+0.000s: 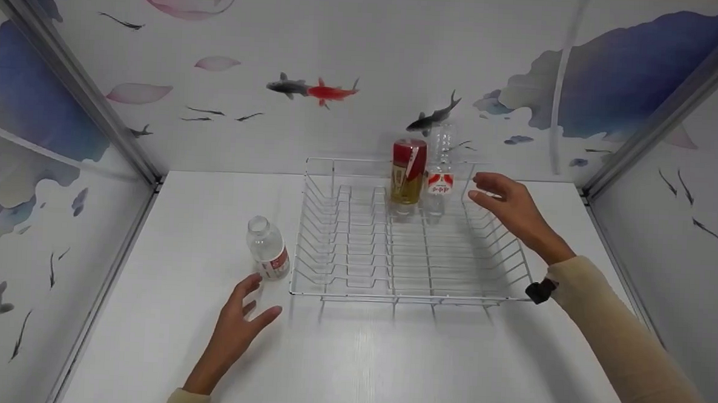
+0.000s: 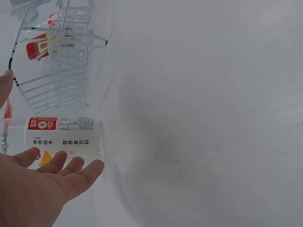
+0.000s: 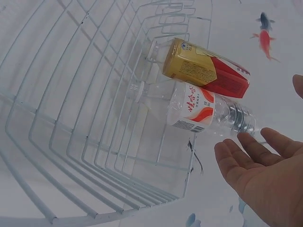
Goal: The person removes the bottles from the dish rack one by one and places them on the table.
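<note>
We count one clear bottle (image 1: 267, 249), upright on the table (image 1: 358, 359), left of the wire rack (image 1: 394, 298); left hand (image 1: 237, 318) just beside it, empty, fingers parted. Inside the rack, necks down, we note one red-and-gold bottle (image 1: 407, 173), one white-labelled bottle (image 1: 439, 185); right hand (image 1: 512, 208) near the latter, empty, fingers parted.

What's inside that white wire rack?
The rack holds two upside-down bottles near its back: a red-and-gold bottle and a clear bottle. The red-and-gold one covers whatever is behind.
</note>
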The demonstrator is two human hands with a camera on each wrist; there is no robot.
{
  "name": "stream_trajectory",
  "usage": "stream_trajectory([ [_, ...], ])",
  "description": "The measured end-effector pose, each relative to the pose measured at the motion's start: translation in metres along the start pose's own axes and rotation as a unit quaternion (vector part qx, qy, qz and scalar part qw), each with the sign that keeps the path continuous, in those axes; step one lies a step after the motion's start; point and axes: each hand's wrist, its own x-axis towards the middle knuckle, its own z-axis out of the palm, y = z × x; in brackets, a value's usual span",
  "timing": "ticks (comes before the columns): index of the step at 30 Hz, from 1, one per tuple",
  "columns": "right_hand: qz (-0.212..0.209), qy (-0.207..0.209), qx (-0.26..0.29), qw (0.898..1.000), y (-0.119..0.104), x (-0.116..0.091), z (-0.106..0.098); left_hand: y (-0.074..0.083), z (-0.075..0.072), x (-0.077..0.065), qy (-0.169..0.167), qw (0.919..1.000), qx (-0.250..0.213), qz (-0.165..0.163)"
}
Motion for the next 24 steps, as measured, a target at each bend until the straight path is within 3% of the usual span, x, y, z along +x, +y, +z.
stream_trajectory([
  [4, 0.004, -0.007, 0.001, 1.0, 0.0, 0.001, 0.002, 0.009, 0.004, -0.003, -0.028, 0.9996, 0.001, -0.007],
  [8, 0.012, -0.012, 0.002, 1.0, -0.001, 0.002, 0.005, 0.016, 0.008, -0.005, -0.047, 0.9989, -0.001, 0.005],
  [18, 0.01, -0.003, 0.001, 1.0, 0.001, 0.007, 0.008, 0.023, 0.018, 0.002, -0.07, 0.9969, -0.01, 0.033],
  [24, 0.016, -0.004, 0.002, 1.0, 0.008, 0.009, 0.01, 0.028, 0.027, 0.007, -0.088, 0.9953, -0.022, 0.033],
])
